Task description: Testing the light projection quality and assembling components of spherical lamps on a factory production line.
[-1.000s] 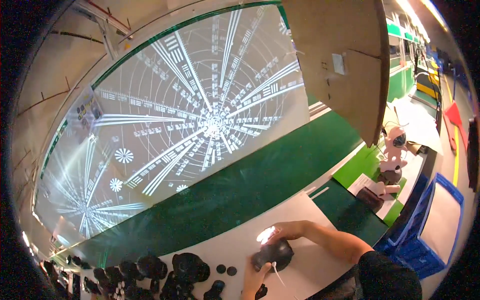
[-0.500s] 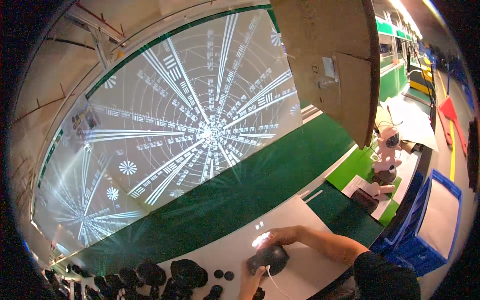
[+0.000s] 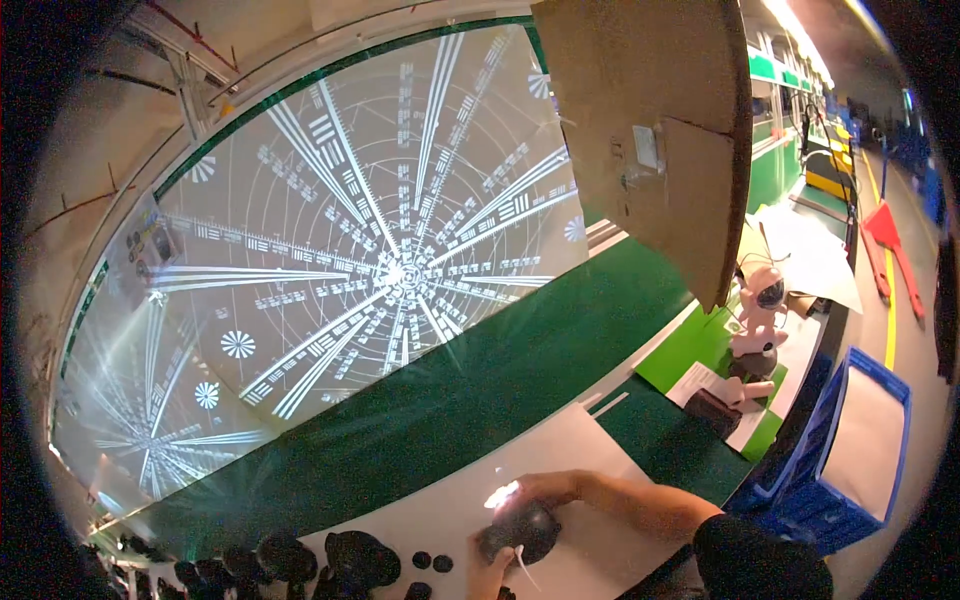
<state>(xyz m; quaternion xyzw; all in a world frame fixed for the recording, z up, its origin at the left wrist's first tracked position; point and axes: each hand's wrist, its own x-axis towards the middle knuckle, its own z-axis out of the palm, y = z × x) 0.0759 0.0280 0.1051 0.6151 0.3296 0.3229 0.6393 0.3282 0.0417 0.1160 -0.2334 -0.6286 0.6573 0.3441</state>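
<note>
Item: one black rounded device, held over the white tabletop; whether it rests there I cannot tell. Item: one right arm, dark sleeve above, forearm bare, reaching in from the device's right, wrist bent so the right hand arches over its far side. Item: one left hand at the device's near left, thumb raised, wrist cut off by the lower rim of the view. Glare from a bright light at the device's far left washes out the right fingertips, their closure uncertain; most left fingers are hidden. Left thumb presses the device beside a white cable, clasping it; right hand touches its top.
</note>
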